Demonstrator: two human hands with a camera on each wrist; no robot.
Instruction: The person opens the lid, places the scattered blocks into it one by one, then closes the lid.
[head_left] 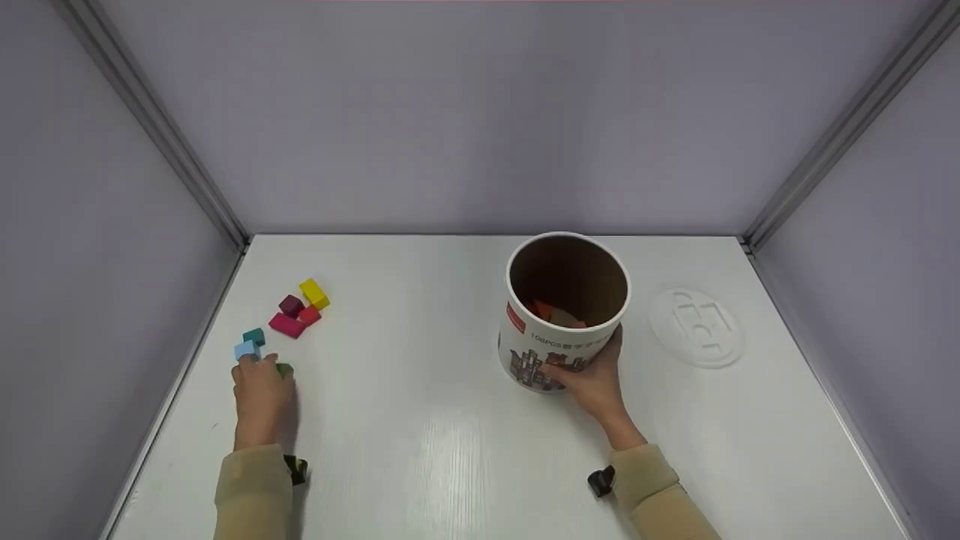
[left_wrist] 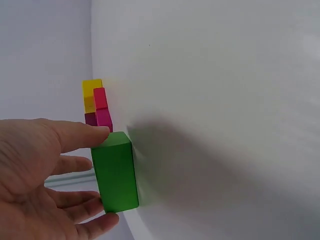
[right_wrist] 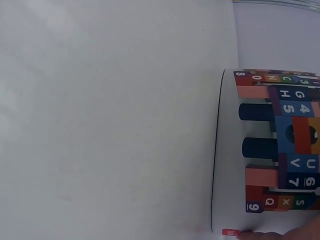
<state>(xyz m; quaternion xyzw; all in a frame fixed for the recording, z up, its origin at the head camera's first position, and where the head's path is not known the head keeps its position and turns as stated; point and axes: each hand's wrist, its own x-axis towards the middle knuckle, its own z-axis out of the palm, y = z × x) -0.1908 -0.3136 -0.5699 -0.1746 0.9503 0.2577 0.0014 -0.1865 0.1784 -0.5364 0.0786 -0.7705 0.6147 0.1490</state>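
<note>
Left grip (head_left: pixel 262 391) on green block (left_wrist: pixel 116 175), right grip (head_left: pixel 596 381) on tub (head_left: pixel 536 339)

Left grip part-closed round the green block: thumb at one end, other fingers spread along the far side; how firm, cannot tell. Green block sits at the left of the white surface (head_left: pixel 420 352), mostly under the hand in the head view. Light blue block (head_left: pixel 246 350) right at the fingertips, contact unclear; teal block (head_left: pixel 254 337) just beyond it.

Farther back, small cluster: magenta block (head_left: pixel 286 325), dark purple block (head_left: pixel 291 305), red block (head_left: pixel 310 314) packed close, yellow block (head_left: pixel 314 293) at the back by the red one.

Right grip curled round the lower right side of the tub, thumb across the front, fingers hidden behind. Tub is white, printed, mouth up, right of centre; orange and pink pieces (head_left: pixel 543 309) inside, low down. Right wrist view: printed letters and numbers on its side, a bit of thumb at the bottom edge.

Clear round lid (head_left: pixel 697 328) lies flat right of the tub, apart from it. Tan sleeves (head_left: pixel 253 484) on both arms, pale walls (head_left: pixel 480 120) around
</note>
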